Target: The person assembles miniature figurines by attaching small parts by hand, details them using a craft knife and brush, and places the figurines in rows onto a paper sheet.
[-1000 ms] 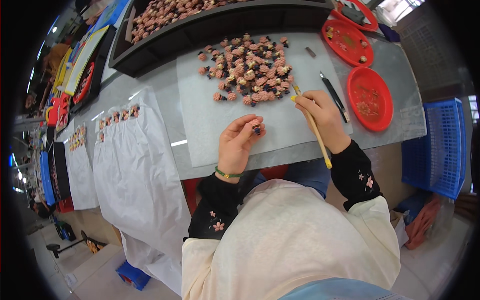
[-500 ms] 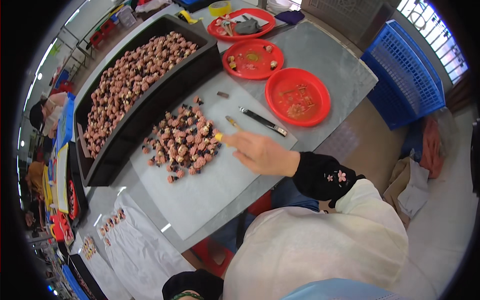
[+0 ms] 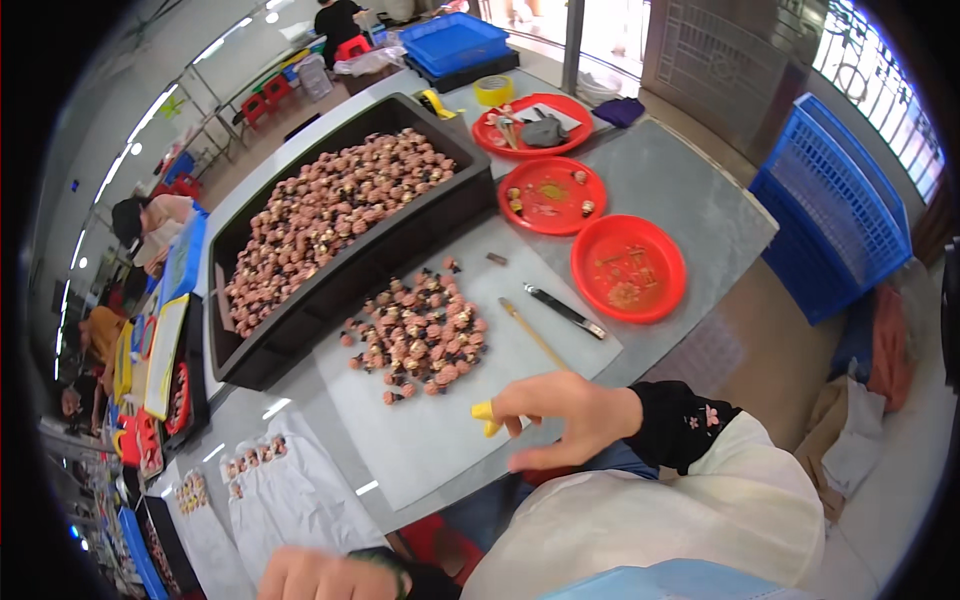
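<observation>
My right hand (image 3: 565,415) hovers over the near edge of the white sheet (image 3: 400,470), thumb and fingers apart, holding nothing. A yellow cover (image 3: 485,417) wraps one fingertip. At the lower edge is my left hand (image 3: 325,575), its back and knuckles showing; its fingertips are cut off and blurred. Beyond my right hand, a loose pile of small pink, dark and cream figure-like pieces (image 3: 425,335) lies on the sheet. To the pile's right rest a thin wooden-handled brush (image 3: 533,334) and a black-handled craft knife (image 3: 565,311).
A long black bin (image 3: 330,290) full of similar pieces stands behind the pile. Red dishes (image 3: 678,290) sit at the right, one with grey cloth. White cloths (image 3: 290,500) with rows of pieces lie at left. Stacked blue crates (image 3: 835,215) stand beyond the table's right end.
My right hand has drawn back from the pile toward my body, fingers opening and uncovering the brush. My left hand has come into view at the bottom. The whole view has shifted.
</observation>
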The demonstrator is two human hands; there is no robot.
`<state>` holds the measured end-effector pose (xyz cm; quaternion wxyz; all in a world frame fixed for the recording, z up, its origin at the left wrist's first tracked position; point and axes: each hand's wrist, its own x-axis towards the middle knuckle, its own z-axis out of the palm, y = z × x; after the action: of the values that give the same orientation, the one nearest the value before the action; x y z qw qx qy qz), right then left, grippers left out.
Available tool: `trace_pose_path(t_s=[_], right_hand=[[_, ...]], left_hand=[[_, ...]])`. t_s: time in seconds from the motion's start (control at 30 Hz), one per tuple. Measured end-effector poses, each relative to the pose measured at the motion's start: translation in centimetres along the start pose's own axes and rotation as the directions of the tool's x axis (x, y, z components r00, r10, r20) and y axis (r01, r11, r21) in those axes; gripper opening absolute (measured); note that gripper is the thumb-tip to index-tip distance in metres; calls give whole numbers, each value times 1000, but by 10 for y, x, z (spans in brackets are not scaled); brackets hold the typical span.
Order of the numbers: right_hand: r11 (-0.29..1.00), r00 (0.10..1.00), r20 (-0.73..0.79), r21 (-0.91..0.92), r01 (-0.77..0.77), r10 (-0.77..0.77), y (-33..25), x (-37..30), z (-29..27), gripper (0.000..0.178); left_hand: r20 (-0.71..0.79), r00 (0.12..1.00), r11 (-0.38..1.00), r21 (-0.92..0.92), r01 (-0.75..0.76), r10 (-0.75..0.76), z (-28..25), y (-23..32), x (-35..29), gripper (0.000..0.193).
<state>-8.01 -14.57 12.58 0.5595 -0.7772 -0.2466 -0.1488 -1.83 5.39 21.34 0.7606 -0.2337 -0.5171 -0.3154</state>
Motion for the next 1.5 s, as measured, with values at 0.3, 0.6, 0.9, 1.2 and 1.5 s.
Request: trace_pose_path(t_s=[0.3,0.6,0.9,1.2,1.5], right_hand=[[800,834,-137,236,551,-535,-37,32,16,46],[796,825,-69,232,560,-560,-16,26,-19,33],[455,648,-500,-853,-255,-574,-42,-98,-136,28],[903,303,-851,402,-150,429,-30,-94,-96,18],[325,686,204,764,-558,698,3,15,56,22]], left_hand=[[-974,225,926,47,374,-41,-31,-21,-84,26],[-903,186,819,-244,519,-387,-57,-39,-109,20],[-930,134,756,-189,627,-343,-56,-36,-111,23],[-964,170,733,-34,679,-203,-69,-27,-115,26],[-925,302,551,380,743,231,-64,19,-109,29]])
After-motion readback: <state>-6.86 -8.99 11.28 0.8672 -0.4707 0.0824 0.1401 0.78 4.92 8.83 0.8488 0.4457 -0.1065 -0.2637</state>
